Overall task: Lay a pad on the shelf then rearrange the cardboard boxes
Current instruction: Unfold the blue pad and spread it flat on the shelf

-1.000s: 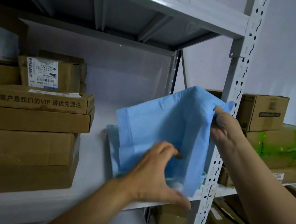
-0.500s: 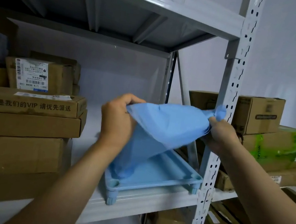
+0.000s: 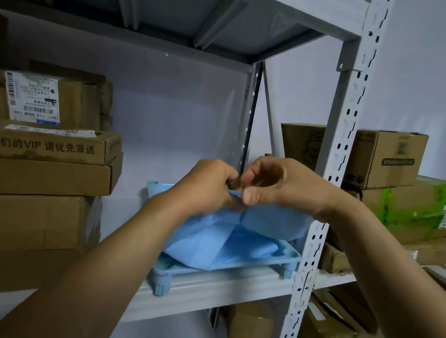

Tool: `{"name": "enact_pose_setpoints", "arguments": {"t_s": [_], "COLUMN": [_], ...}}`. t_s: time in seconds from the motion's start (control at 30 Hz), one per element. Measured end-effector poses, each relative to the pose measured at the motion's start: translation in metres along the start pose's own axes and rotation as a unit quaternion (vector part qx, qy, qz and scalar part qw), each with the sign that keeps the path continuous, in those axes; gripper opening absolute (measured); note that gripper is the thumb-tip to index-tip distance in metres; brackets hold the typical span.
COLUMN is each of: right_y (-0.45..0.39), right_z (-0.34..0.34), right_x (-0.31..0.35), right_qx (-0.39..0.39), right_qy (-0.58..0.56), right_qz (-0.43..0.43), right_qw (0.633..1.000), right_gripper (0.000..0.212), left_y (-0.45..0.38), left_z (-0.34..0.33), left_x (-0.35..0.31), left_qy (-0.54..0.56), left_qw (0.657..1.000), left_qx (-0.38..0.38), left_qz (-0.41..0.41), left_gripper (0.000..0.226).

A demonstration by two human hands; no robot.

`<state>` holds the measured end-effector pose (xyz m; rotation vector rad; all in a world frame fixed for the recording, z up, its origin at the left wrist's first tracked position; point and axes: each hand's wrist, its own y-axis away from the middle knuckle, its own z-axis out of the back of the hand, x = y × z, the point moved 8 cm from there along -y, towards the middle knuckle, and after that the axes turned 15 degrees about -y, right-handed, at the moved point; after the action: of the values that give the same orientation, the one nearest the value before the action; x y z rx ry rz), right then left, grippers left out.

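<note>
A light blue pad (image 3: 236,243) is bunched up over a blue plastic tray (image 3: 274,262) that stands on small legs on the white shelf (image 3: 215,286). My left hand (image 3: 207,186) and my right hand (image 3: 276,188) meet above it, both pinching the pad's top edge. Part of the pad bulges under my right wrist. A stack of flat cardboard boxes (image 3: 32,175) fills the shelf's left side, the top flat one printed with Chinese text and "VIP". A smaller labelled box (image 3: 44,98) sits on the stack.
A perforated white upright post (image 3: 329,184) stands right of my hands. Beyond it the neighbouring shelf holds more cardboard boxes (image 3: 388,158) and a green-taped box (image 3: 418,209). More boxes (image 3: 250,323) sit on the level below. An upper shelf (image 3: 212,2) runs overhead.
My hands have come together from holding the pad spread apart. The pad has dropped lower and now lies bunched on the blue tray.
</note>
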<state>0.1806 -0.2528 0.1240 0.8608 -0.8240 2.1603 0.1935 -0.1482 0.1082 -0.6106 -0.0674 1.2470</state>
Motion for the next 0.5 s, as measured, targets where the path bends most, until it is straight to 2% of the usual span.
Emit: {"name": "enact_pose_setpoints", "arguments": {"t_s": [0.1, 0.13, 0.2, 0.4, 0.5], "right_y": [-0.004, -0.004, -0.002, 0.010, 0.018], "right_z": [0.009, 0.014, 0.025, 0.066, 0.081], "right_x": [-0.008, -0.008, -0.005, -0.008, -0.017], "right_qx": [-0.052, -0.079, -0.129, -0.269, -0.336], "right_qy": [0.201, 0.232, 0.266, 0.203, 0.165], "right_qz": [-0.026, -0.020, -0.001, 0.022, 0.016], "right_qw": [0.978, 0.969, 0.955, 0.941, 0.927], "right_gripper": [0.011, 0.007, 0.013, 0.015, 0.011], "left_y": [0.001, 0.002, 0.006, 0.018, 0.028], "left_z": [0.005, 0.005, 0.002, -0.012, -0.012], "left_x": [0.000, 0.002, 0.008, 0.033, 0.037], "left_qy": [0.018, 0.043, 0.091, 0.105, 0.140], "left_qw": [1.000, 0.999, 0.995, 0.991, 0.980], "left_qx": [0.016, 0.024, 0.045, 0.073, 0.137], "left_qz": [-0.002, -0.004, 0.001, 0.035, 0.042], "left_gripper": [0.023, 0.021, 0.017, 0.024, 0.025]}}
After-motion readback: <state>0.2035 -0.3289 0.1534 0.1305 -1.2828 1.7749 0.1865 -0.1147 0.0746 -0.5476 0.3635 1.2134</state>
